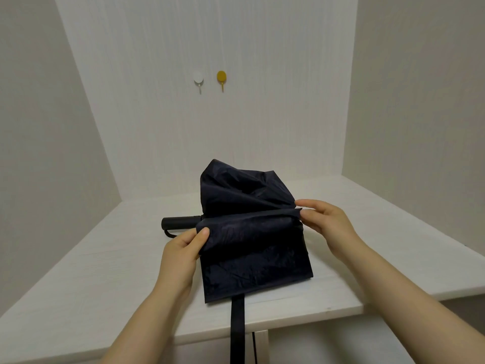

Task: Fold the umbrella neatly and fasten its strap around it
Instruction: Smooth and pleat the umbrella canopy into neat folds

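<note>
A collapsed dark navy umbrella lies across the white table, its black handle pointing left. Its canopy fabric is loose; one flat panel hangs toward me and more fabric bunches up behind. My left hand pinches the left end of a fabric fold near the handle. My right hand pinches the right end of the same fold, holding it taut. The black strap hangs from the lower fabric edge over the table's front edge.
The table sits in a white alcove with walls on the left, back and right. Two wall hooks, one white and one yellow, are on the back wall above the umbrella. A white table leg shows below the front edge.
</note>
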Tool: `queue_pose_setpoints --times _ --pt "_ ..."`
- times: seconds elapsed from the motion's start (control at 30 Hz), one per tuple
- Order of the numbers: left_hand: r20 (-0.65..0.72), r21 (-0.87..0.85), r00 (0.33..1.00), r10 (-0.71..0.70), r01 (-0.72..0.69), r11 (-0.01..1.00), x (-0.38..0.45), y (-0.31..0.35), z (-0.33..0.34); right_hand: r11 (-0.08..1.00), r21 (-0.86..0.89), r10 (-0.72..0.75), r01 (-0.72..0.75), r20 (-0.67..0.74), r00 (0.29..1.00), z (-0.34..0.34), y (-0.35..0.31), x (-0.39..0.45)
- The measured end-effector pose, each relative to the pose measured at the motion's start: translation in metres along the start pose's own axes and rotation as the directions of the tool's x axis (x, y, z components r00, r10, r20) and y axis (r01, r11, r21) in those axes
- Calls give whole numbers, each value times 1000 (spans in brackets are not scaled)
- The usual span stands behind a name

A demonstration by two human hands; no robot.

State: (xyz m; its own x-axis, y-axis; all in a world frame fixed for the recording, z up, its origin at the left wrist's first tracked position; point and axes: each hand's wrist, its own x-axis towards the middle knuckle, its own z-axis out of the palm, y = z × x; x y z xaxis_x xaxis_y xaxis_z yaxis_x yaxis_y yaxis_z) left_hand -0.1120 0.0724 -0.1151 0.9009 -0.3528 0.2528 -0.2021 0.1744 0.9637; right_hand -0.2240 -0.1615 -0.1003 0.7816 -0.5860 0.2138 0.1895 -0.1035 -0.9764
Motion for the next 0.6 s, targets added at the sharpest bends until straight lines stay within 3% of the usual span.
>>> queue_pose_setpoints --times 0.13,0.33,0.47,0.6 --pt "12 -8 1000 27 -27 1000 1 6 1 1000 -10 -6 7 80 997 3 -9 -7" --pt "9 39 998 66 -66 997 -1 14 0 994 -59 -92 90 -29 995 0 -24 -3" --pt "-27 142 993 112 -107 984 -2 17 1 990 -125 -76 67 -64 995 -1 -31 -1" --pt "-55 177 985 162 -150 973 -2 19 4 984 -176 7 -9 -7 1000 -1 -33 -4"
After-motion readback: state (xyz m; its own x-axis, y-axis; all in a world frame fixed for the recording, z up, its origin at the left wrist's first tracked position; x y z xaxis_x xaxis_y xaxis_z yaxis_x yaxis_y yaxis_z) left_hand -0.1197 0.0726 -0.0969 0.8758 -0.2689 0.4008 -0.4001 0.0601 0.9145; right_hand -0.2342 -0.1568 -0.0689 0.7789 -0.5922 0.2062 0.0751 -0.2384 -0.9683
